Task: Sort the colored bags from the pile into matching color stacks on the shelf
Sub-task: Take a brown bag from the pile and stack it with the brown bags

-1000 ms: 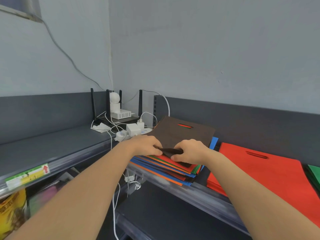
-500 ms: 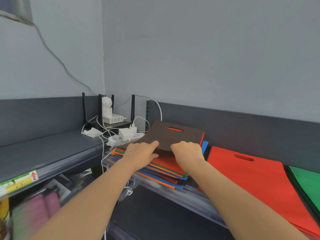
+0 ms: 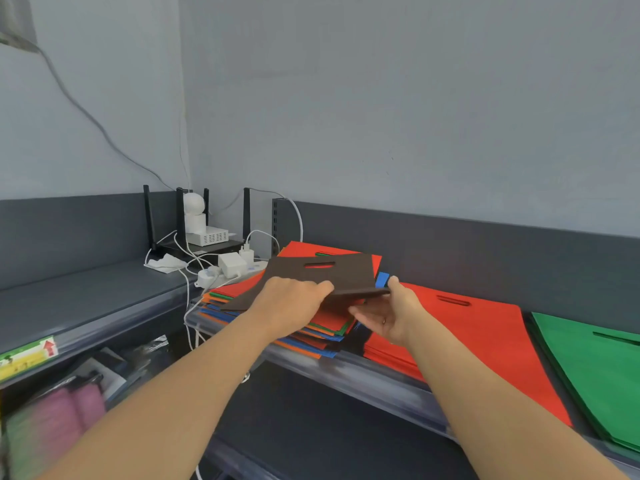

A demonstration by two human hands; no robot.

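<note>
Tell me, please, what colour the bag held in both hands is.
The bag is dark brown; the head view shows it best.

The flat brown bag (image 3: 343,275) looks like matt, felt-like non-woven cloth, as do the flat red bags (image 3: 485,330) and flat green bags (image 3: 595,362) beside it. The dark grey shelf (image 3: 86,299) has a dull, smooth painted finish; its clear front strip (image 3: 374,374) is glossy plastic. The white power adapter (image 3: 231,264) is smooth plastic.
</note>
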